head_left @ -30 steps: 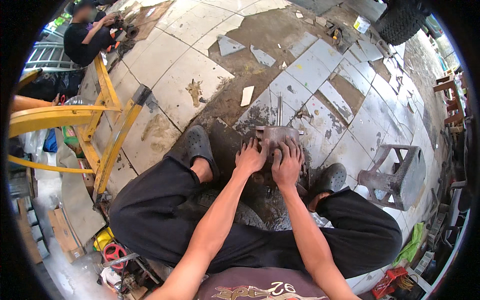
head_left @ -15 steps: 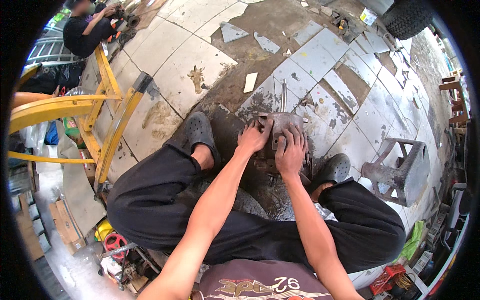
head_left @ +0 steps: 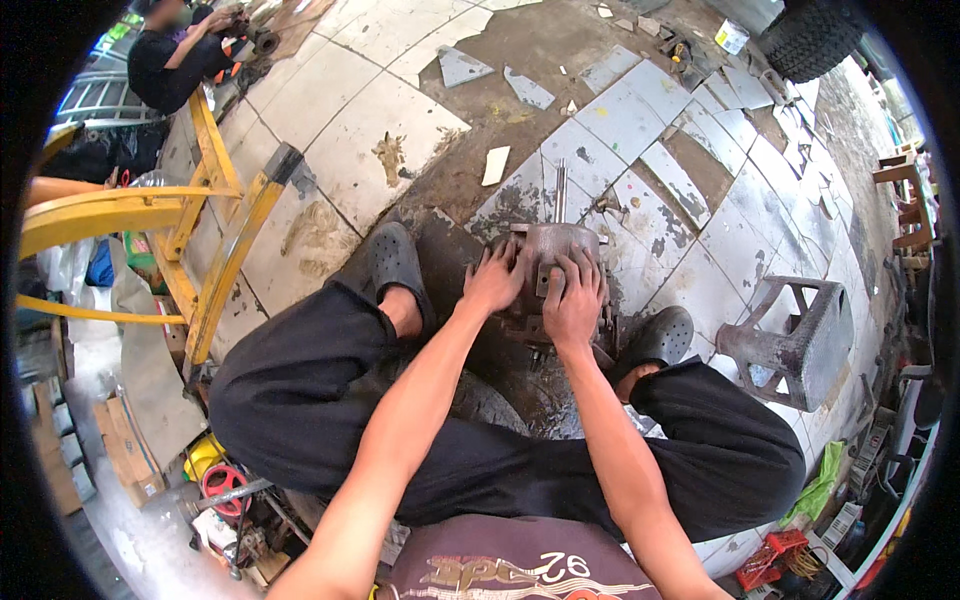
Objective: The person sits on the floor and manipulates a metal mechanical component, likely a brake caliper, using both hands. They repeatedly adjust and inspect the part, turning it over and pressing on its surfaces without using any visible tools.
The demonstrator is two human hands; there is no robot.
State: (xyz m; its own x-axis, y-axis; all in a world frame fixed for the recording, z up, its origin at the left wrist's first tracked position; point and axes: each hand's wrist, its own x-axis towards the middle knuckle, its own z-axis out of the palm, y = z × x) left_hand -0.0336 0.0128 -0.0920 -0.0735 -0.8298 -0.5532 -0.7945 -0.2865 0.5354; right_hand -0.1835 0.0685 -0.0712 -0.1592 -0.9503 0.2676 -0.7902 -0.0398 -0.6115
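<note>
On the floor between my feet stands a brown, greasy metal housing (head_left: pixel 563 238), like a gearbox case, with a thin shaft (head_left: pixel 561 190) projecting from its far side. My left hand (head_left: pixel 493 277) grips its left side, fingers pointing away from me and slightly apart. Over its right side curve the fingers of my right hand (head_left: pixel 575 300), the thumb lying towards the middle. Both hands are darkened with grease and partly cover the housing. Darker metal parts beneath it are largely hidden by my hands and wrists.
A yellow metal frame (head_left: pixel 225 265) stands at left. To the right a worn grey plastic stool (head_left: pixel 790 340) lies on its side. Broken tiles (head_left: pixel 640 110) cover the floor ahead, near a large tyre (head_left: pixel 812 45). Another person (head_left: pixel 165 60) sits at far left, handling a part.
My left hand has shifted slightly left and nearer to me on the housing. My right hand has slid a little over its right side. The whole view has drifted slightly.
</note>
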